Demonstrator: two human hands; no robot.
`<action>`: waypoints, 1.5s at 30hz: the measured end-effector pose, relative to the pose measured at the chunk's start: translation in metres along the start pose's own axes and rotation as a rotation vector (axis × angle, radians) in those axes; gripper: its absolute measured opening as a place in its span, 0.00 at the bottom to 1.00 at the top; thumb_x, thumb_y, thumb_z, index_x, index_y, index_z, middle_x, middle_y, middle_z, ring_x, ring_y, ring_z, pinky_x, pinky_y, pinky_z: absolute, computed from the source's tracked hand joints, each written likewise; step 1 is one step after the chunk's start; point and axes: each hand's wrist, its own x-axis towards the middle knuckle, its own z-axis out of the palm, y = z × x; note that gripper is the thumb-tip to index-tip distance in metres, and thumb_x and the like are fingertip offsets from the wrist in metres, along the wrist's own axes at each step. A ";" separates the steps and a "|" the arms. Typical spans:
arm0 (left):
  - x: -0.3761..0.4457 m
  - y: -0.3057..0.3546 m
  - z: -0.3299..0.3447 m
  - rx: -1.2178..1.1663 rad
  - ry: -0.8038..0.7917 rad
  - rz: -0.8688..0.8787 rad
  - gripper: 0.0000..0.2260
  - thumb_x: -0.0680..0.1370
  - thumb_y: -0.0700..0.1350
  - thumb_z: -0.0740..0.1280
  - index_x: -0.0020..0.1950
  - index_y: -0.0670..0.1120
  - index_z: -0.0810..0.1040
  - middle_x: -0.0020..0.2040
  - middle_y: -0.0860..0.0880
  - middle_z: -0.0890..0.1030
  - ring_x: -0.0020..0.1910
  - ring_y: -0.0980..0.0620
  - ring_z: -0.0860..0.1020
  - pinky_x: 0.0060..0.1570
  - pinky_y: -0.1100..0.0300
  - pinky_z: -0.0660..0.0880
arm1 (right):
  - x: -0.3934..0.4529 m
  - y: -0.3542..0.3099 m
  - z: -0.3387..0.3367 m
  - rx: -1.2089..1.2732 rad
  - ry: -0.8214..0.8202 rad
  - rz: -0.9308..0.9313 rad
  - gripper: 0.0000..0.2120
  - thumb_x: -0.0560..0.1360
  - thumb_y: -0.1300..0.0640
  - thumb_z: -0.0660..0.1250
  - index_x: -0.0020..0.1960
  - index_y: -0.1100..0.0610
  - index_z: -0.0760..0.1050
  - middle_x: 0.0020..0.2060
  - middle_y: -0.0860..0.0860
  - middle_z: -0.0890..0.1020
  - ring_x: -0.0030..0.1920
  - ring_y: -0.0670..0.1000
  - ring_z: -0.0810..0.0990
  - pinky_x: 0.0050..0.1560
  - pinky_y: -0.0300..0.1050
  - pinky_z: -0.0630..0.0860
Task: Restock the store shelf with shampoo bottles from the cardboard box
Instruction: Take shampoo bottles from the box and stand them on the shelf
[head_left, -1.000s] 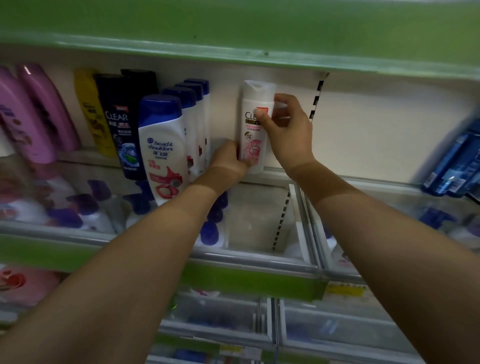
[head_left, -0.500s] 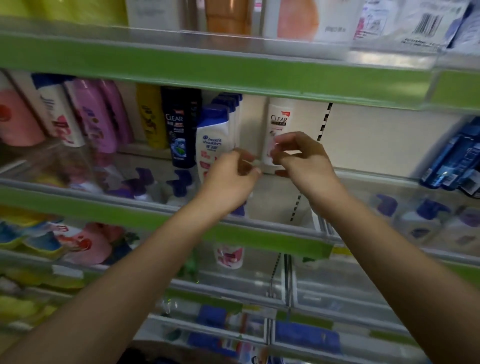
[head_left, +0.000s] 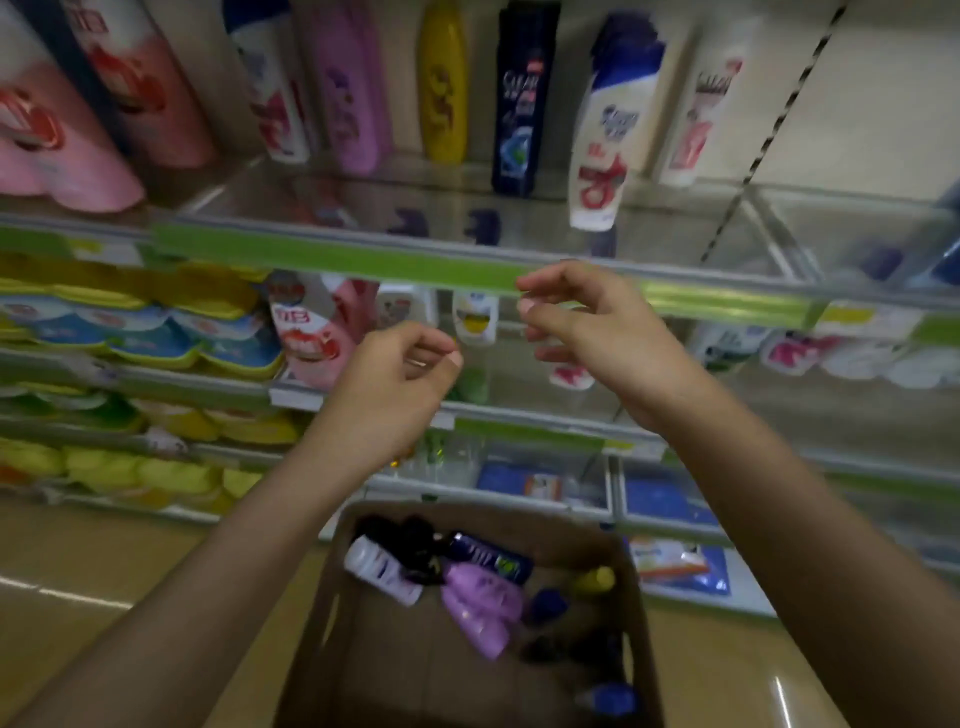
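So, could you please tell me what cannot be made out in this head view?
- Label print on the shelf bottles, such as the white bottle with blue cap: motion blur.
- Far right of the cardboard box: dark, bottles there unclear.
- Goods behind the left hand and right hand: covered.

Two hands show, the left hand and the right hand, both empty with loosely curled fingers. One cardboard box sits near. In it lie one white bottle, one dark blue bottle and one lilac bottle; the dark shapes around them are too blurred to count. On the far top shelf stand at least nine bottles: three pink, one yellow, one black, the rest mostly white.
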 end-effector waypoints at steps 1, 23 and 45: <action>-0.009 -0.018 -0.012 -0.009 -0.024 -0.033 0.02 0.77 0.43 0.67 0.47 0.47 0.79 0.41 0.52 0.79 0.38 0.61 0.77 0.38 0.72 0.72 | -0.007 0.005 0.019 0.002 -0.008 0.034 0.07 0.78 0.62 0.66 0.56 0.57 0.77 0.43 0.48 0.77 0.44 0.49 0.78 0.49 0.48 0.79; -0.141 -0.278 0.010 -0.027 -0.312 -0.581 0.05 0.76 0.37 0.66 0.50 0.46 0.77 0.39 0.56 0.76 0.45 0.55 0.75 0.40 0.73 0.68 | -0.068 0.226 0.182 -0.161 0.005 0.583 0.07 0.76 0.65 0.66 0.53 0.59 0.77 0.49 0.57 0.81 0.53 0.55 0.80 0.60 0.50 0.76; -0.139 -0.407 0.151 -0.183 -0.199 -1.028 0.08 0.78 0.37 0.64 0.56 0.42 0.78 0.50 0.45 0.80 0.56 0.45 0.78 0.61 0.50 0.74 | -0.042 0.483 0.215 -0.548 -0.213 0.577 0.28 0.67 0.63 0.75 0.66 0.58 0.73 0.61 0.58 0.74 0.61 0.57 0.73 0.56 0.40 0.69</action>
